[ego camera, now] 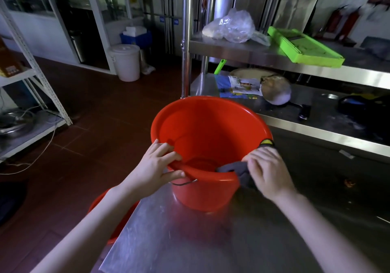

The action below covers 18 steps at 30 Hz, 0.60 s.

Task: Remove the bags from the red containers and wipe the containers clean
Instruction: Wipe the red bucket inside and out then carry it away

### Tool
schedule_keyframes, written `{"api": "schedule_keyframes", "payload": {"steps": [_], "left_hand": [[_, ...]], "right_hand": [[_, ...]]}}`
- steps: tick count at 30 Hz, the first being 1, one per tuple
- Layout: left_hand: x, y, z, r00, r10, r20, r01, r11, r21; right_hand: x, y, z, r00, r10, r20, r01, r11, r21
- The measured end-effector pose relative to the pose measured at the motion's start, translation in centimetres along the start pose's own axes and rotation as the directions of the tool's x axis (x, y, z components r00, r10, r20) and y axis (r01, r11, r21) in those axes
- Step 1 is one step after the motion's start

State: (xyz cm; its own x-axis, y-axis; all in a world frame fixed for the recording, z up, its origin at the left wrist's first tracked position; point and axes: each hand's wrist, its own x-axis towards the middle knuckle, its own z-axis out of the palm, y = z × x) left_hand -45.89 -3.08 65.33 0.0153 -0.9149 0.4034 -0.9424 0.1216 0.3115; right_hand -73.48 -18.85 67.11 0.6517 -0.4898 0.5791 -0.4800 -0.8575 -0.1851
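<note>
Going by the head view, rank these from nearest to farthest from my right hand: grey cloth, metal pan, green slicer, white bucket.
1. grey cloth, held by the right hand on the red bucket rim.
2. metal pan, lower shelf ahead.
3. green slicer, upper shelf.
4. white bucket, floor, far left.

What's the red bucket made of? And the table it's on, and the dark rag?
Red bucket: probably plastic, smooth and glossy, one even colour. Table: looks like stainless steel, brushed grey, mirroring the bucket's red. Dark rag: seems soft cloth, matte, folding over the rim.
</note>
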Motion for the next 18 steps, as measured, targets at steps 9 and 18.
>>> {"api": "schedule_keyframes", "payload": {"steps": [9, 18], "left_hand": [[-0.2, 1.8, 0.5, 0.994, -0.096, -0.047, 0.097, 0.995, 0.006], [-0.9, 0.0, -1.9, 0.988, -0.146, 0.042, 0.148, 0.988, -0.034]], "right_hand": [[-0.3, -4.2, 2.0, 0.965, 0.22, -0.145, -0.239, 0.963, -0.128], [-1.3, -7.6, 3.8, 0.989, 0.033, -0.143, -0.046, 0.994, -0.094]]}}
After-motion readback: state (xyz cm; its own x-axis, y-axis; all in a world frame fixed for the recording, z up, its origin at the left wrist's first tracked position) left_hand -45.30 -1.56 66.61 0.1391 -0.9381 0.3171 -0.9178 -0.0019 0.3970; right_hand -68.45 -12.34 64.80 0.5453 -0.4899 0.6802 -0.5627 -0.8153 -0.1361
